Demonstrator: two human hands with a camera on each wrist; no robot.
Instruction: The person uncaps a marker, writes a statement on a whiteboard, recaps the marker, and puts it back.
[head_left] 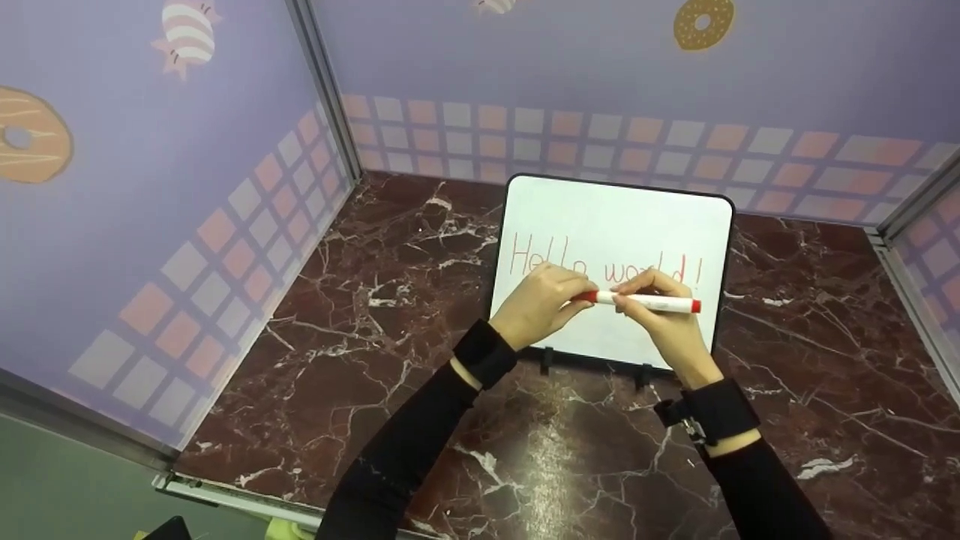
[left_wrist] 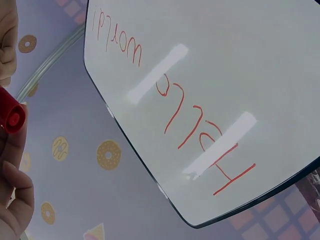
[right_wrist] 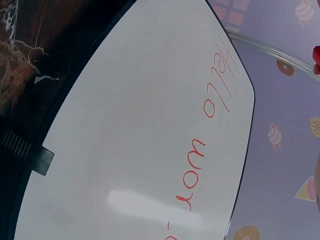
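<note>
A whiteboard marker (head_left: 652, 302) with a white barrel and red ends is held level between both hands, in front of a whiteboard (head_left: 615, 210). My left hand (head_left: 541, 300) pinches its red cap (left_wrist: 12, 117) at the left end. The right hand (head_left: 671, 322) grips the white barrel between thumb and fingers. Red handwriting reading "Hello world!" runs across the board, partly hidden behind the hands in the head view. In the right wrist view only a sliver of red shows at the right edge, and the marker's barrel is out of sight.
The black-framed board leans back on a stand with small black clips (right_wrist: 42, 160) at its lower edge. Beneath it lies a dark red marbled tabletop (head_left: 360, 390). Purple printed panels (head_left: 480, 67) enclose the back and sides.
</note>
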